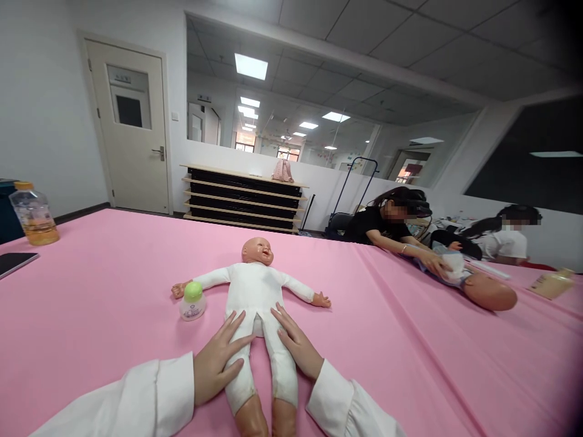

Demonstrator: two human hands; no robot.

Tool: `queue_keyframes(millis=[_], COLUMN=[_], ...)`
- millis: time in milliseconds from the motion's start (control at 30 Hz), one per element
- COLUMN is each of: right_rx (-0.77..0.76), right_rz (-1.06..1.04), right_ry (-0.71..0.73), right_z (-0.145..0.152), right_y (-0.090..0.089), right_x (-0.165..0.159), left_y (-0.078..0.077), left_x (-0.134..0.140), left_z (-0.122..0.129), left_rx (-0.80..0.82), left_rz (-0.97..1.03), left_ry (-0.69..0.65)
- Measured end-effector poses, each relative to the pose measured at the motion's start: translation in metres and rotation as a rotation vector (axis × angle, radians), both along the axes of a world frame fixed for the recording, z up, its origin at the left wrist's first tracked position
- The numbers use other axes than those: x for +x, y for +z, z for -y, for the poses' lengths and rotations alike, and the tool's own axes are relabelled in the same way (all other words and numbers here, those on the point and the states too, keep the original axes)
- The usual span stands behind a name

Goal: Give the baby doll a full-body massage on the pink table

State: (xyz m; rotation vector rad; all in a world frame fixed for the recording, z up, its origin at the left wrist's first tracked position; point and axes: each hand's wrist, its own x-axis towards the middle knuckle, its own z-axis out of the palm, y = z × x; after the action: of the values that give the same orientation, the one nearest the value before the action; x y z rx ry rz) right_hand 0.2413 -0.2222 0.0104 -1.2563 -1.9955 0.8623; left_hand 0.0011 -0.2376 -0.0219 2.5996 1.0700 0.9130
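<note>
A baby doll (255, 285) with a white cloth body lies on its back on the pink-covered table, head away from me and arms spread wide. Its bare lower legs run off the bottom of the view. My left hand (218, 358) rests with fingers spread on the doll's thigh at the left. On the other thigh lies my right hand (298, 343), fingers stretched out flat toward the hip. Beside the doll's arm at the left stands a small clear bottle (192, 306) with a green cap, close to my left hand but apart from it.
At the far left are a drink bottle (35, 212) with an orange cap and a dark phone (17, 263). To the right a co-worker (387, 221) handles another doll (489, 291). A yellowish bottle (552, 284) is beyond it; another person (505, 240) sits behind.
</note>
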Motion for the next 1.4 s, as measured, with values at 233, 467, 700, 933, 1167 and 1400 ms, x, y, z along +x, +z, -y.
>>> queue_keyframes(millis=[233, 467, 700, 933, 1167, 1400], right_rx=[0.067, 0.068, 0.072, 0.095, 0.103, 0.130], right_rz=[0.145, 0.126, 0.124, 0.138, 0.105, 0.173], right_ry=[0.016, 0.031, 0.022, 0.025, 0.020, 0.039], right_z=[0.002, 0.002, 0.003, 0.008, 0.007, 0.002], right_y=[0.002, 0.001, 0.002, 0.009, 0.006, -0.001], right_x=[0.003, 0.002, 0.000, -0.001, 0.000, 0.004], left_y=[-0.002, -0.003, -0.002, -0.001, -0.001, 0.001], left_x=[-0.002, -0.004, -0.003, -0.003, -0.004, -0.004], left_z=[-0.001, -0.002, 0.000, -0.001, -0.002, -0.002], left_rx=[0.063, 0.080, 0.092, 0.110, 0.108, 0.102], left_rz=[-0.038, -0.049, -0.065, -0.057, -0.060, -0.060], left_ry=[0.028, 0.019, 0.032, 0.031, 0.018, 0.016])
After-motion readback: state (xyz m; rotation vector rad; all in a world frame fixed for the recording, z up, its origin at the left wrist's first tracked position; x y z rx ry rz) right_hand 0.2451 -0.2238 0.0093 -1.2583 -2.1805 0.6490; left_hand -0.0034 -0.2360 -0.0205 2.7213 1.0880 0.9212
